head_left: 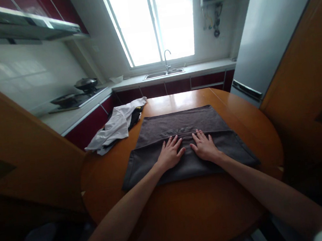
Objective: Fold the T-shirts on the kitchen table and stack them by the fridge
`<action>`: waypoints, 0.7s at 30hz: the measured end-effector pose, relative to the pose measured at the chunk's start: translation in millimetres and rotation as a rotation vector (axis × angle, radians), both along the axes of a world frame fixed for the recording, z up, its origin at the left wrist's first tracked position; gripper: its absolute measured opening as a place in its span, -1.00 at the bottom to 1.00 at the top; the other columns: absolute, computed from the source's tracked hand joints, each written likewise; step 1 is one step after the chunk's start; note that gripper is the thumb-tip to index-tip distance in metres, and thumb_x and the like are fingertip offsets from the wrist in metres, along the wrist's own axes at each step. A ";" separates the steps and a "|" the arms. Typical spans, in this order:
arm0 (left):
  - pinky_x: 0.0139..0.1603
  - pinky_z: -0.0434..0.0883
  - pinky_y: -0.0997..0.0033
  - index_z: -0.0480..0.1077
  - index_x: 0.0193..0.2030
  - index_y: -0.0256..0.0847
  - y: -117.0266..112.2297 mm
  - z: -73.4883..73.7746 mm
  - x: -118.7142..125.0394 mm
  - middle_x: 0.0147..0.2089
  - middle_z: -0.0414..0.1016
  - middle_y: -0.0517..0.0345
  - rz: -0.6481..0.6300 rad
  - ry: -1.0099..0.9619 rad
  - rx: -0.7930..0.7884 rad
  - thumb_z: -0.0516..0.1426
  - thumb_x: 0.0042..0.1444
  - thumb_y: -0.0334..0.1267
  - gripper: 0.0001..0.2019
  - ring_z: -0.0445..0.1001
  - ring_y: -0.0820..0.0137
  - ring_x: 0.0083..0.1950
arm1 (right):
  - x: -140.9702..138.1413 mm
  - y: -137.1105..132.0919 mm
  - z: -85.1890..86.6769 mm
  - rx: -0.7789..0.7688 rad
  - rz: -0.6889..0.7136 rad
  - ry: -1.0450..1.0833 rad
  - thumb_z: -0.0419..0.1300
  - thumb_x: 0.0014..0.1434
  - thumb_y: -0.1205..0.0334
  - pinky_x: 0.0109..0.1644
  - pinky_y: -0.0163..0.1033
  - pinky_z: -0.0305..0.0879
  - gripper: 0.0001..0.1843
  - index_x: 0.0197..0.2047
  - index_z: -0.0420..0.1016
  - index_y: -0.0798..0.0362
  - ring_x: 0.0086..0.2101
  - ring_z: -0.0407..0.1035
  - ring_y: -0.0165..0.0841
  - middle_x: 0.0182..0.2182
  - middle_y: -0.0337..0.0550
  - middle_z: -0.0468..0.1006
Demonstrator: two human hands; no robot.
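A dark grey towel (185, 125) lies spread on the round wooden table (189, 210), its near part folded over the far part. My left hand (169, 154) rests flat on the folded layer, fingers stretched out and apart. My right hand (203, 146) lies flat beside it, fingers also spread, pressing on the same fold edge. Neither hand holds anything.
A heap of white and dark clothes (116, 128) lies at the table's far left edge. Behind are a counter with a stove and pans (78, 94), a sink with a tap (166, 71) under the window, and a fridge (267, 33) at the right.
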State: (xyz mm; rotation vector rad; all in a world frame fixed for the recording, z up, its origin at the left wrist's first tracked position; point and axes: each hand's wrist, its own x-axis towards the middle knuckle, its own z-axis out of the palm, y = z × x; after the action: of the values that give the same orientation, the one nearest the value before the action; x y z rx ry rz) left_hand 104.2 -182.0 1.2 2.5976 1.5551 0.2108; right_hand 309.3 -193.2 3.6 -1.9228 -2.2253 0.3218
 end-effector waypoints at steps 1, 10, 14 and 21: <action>0.48 -0.08 -0.18 0.04 0.50 -0.01 -0.2 0.4 0.2 0.57 -0.13 0.16 0.004 -0.007 0.003 -0.15 0.40 0.15 -0.39 -0.22 0.13 0.57 | 0.0 0.0 -0.1 0.002 0.000 0.001 -0.15 0.42 -0.04 0.43 0.24 -0.27 -0.28 0.51 -0.05 0.15 0.45 -0.34 -0.13 0.50 0.05 -0.22; 0.48 -0.08 -0.17 0.08 0.49 -0.01 0.4 -1.7 0.0 0.56 -0.11 0.13 0.003 0.009 0.004 -0.14 0.39 0.16 -0.38 -0.21 0.12 0.57 | -1.1 -1.6 -0.9 0.087 -0.016 -0.013 -0.15 0.42 -0.03 0.43 0.25 -0.34 -0.30 0.51 -0.03 0.13 0.45 -0.36 -0.15 0.50 0.05 -0.21; 0.48 -0.07 -0.17 0.08 0.49 -0.05 0.2 -1.9 -0.2 0.56 -0.11 0.13 -0.004 0.012 0.012 -0.15 0.39 0.16 -0.37 -0.22 0.12 0.57 | -1.3 -1.5 -1.6 0.081 -0.017 -0.017 -0.16 0.43 -0.04 0.43 0.25 -0.34 -0.30 0.51 -0.04 0.13 0.45 -0.35 -0.16 0.50 0.04 -0.20; 0.48 -0.07 -0.18 0.08 0.49 -0.01 0.8 -1.7 0.5 0.56 -0.11 0.13 0.000 0.014 0.004 -0.12 0.39 0.14 -0.39 -0.20 0.11 0.57 | -0.4 0.5 -2.3 0.014 -0.007 -0.009 -0.17 0.42 -0.07 0.43 0.25 -0.28 -0.28 0.51 -0.04 0.15 0.45 -0.34 -0.14 0.50 0.05 -0.21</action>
State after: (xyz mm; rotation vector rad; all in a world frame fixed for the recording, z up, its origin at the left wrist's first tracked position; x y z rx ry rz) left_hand 104.7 -181.2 -0.5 2.6077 1.5608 0.1954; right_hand 308.9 -192.7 1.3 -1.9281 -2.2204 0.2954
